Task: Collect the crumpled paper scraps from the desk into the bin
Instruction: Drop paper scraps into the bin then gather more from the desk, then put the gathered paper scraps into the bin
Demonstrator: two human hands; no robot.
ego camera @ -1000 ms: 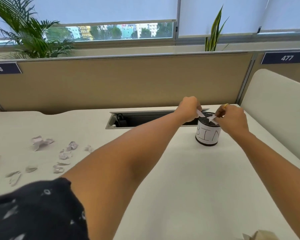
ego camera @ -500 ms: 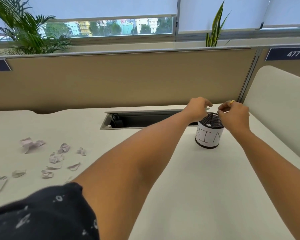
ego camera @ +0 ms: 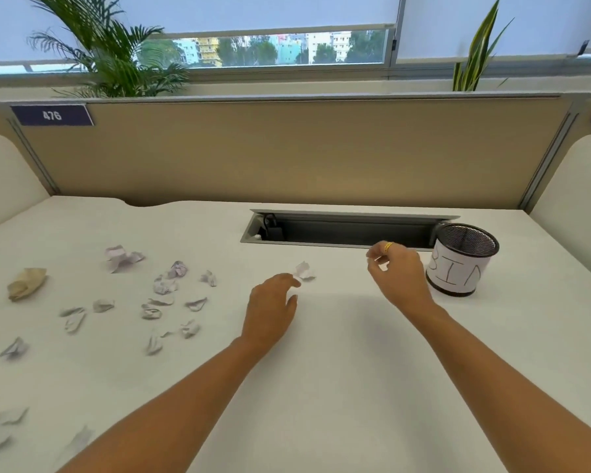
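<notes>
Both hands have left the upright bin (ego camera: 458,268), now empty.

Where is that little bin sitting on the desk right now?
The bin stands upright at the far right of the desk, just right of the cable tray opening and the right hand.

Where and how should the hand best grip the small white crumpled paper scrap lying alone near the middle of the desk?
Pinch the small white crumpled paper scrap across its raised folds, coming from above on its near-left side, where the left hand has its fingertips; it probably needs only thumb and forefinger.
</notes>
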